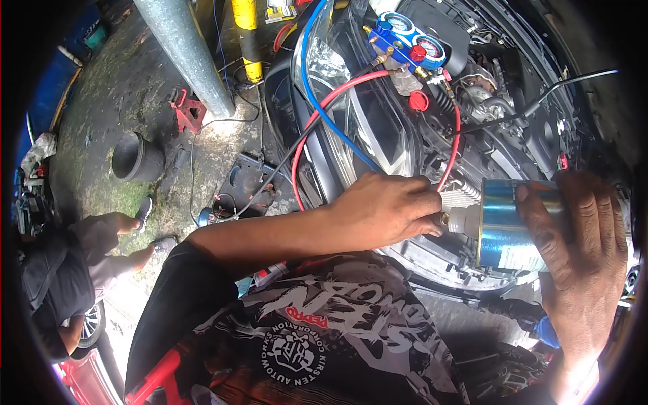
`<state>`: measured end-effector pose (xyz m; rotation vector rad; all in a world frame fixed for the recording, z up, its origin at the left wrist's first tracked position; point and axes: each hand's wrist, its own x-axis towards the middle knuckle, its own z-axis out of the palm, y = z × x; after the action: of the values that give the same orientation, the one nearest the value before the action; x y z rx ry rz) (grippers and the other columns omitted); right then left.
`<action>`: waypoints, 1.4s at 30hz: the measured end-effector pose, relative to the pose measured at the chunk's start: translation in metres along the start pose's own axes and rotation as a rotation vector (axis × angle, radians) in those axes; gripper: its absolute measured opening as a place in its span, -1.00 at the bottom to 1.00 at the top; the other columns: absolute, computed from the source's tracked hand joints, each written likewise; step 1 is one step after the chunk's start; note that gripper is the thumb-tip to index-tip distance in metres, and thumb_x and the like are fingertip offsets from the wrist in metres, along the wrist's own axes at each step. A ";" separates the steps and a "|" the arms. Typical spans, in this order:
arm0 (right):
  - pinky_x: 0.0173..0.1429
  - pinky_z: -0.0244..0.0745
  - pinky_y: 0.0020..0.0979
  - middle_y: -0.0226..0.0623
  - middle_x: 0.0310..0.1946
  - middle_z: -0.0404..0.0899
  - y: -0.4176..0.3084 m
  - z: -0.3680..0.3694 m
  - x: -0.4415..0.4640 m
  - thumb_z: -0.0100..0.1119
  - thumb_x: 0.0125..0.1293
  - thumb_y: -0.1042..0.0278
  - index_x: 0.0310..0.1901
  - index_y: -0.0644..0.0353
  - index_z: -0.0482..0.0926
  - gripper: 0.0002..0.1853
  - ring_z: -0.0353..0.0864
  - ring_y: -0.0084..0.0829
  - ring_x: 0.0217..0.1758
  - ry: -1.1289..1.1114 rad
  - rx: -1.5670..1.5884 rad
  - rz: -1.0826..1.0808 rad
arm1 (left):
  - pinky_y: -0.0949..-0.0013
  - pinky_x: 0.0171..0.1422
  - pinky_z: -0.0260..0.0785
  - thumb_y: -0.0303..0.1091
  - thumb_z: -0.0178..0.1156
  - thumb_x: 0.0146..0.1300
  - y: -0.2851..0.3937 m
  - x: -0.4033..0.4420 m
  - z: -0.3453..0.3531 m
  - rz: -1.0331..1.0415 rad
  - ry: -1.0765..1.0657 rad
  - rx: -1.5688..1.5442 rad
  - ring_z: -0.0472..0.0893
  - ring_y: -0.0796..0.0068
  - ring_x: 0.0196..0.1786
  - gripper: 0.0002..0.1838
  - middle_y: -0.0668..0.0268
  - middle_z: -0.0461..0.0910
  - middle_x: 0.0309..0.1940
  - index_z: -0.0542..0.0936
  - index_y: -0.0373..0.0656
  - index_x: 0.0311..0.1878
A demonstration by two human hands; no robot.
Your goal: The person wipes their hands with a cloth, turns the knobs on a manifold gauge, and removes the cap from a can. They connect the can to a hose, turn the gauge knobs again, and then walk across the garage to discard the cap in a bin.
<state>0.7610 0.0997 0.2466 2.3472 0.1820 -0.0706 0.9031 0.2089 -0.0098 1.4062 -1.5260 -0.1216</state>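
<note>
My right hand point(587, 250) is wrapped around a shiny blue metal can point(503, 226) that lies on its side, its pale neck point(462, 220) facing left. Close to that neck, my left hand point(398, 212) is closed in a pinch on a small brass fitting point(443, 219); whether fitting and neck touch, I cannot tell. A blue hose point(337, 135) runs down behind my left hand, where its end is hidden. Above, a manifold gauge set point(408, 47) with blue and red knobs rests on the engine bay, and a red hose point(351, 84) loops from it.
The open car front with its headlight point(378, 128) is before me. A prop rod point(540, 101) crosses the engine bay. To the left are a metal post point(185, 54), a red jack stand point(187, 111), a black bucket point(138, 156) and another person point(67, 277).
</note>
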 end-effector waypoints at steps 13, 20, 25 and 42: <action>0.19 0.65 -0.05 -0.12 0.15 0.58 -0.001 -0.002 0.002 0.17 -0.22 0.79 0.35 -0.21 0.59 -0.04 0.62 -0.04 0.20 -0.021 0.009 0.010 | 0.07 -0.29 0.55 -0.05 0.41 0.32 -0.001 0.000 0.001 0.017 -0.005 0.020 0.72 0.17 -0.25 -0.67 0.29 0.59 -0.25 0.58 -0.07 -0.11; 0.19 0.64 -0.02 -0.08 0.15 0.58 0.001 -0.008 0.005 0.14 -0.17 0.78 0.34 -0.15 0.60 -0.09 0.62 0.00 0.19 -0.023 0.013 -0.017 | 0.08 -0.28 0.56 -0.05 0.40 0.32 -0.001 0.000 0.001 0.029 0.012 0.012 0.72 0.17 -0.24 -0.67 0.28 0.58 -0.25 0.58 -0.08 -0.10; 0.18 0.64 -0.01 -0.08 0.14 0.57 0.001 -0.009 0.004 0.16 -0.16 0.76 0.34 -0.14 0.60 -0.10 0.62 0.01 0.19 -0.019 0.010 -0.026 | 0.07 -0.29 0.56 -0.03 0.40 0.33 -0.002 0.000 0.002 0.024 -0.002 0.042 0.73 0.16 -0.24 -0.66 0.28 0.57 -0.26 0.58 -0.08 -0.10; 0.16 0.65 -0.04 -0.15 0.13 0.57 -0.003 -0.010 0.007 0.22 -0.07 0.75 0.33 -0.19 0.59 -0.16 0.63 -0.04 0.19 -0.011 -0.045 -0.026 | 0.13 -0.37 0.54 -0.04 0.39 0.39 -0.002 0.000 0.003 0.068 0.046 0.031 0.71 0.19 -0.35 -0.67 0.28 0.58 -0.32 0.65 -0.10 -0.06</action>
<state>0.7671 0.1093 0.2513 2.2996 0.2071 -0.0912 0.9026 0.2064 -0.0126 1.3701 -1.5422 -0.0243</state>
